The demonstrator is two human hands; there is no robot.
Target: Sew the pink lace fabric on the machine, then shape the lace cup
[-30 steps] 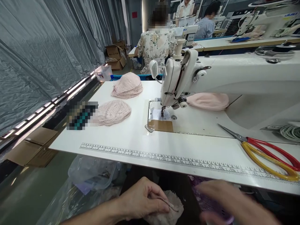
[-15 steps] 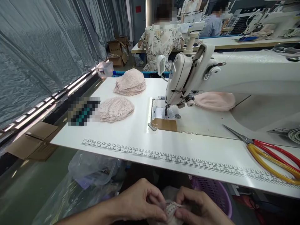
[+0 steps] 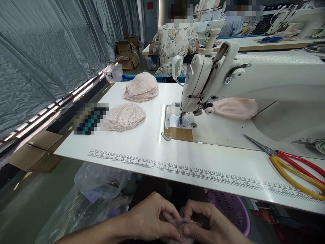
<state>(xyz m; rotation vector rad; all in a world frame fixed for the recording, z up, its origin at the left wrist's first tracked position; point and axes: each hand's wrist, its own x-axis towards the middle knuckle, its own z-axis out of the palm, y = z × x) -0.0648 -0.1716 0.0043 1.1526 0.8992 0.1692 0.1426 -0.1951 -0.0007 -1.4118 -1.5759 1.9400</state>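
Below the table's front edge, my left hand (image 3: 154, 217) pinches a small piece of light lace fabric (image 3: 186, 230). My right hand (image 3: 207, 220) grips the same piece from the other side, thumb and fingers together. Much of the fabric is hidden by the fingers. On the white table (image 3: 132, 145) lie two stacks of pink lace pieces, a rear stack (image 3: 142, 87) and a front stack (image 3: 127, 117). A white sewing machine (image 3: 200, 81) stands on the right, with smooth pink fabric (image 3: 236, 108) behind its needle.
Scissors (image 3: 278, 156) with red and yellow handles lie at the table's right. Beneath the table are a purple basket (image 3: 233, 210) and a clear plastic tub (image 3: 99, 179). Cardboard boxes (image 3: 35, 150) stand at the left. A person (image 3: 175, 44) sits ahead, facing away.
My right hand has shifted slightly left and up, closer to my left hand. The fabric between them is more bunched and less of its lace edge shows. The view has shifted slightly.
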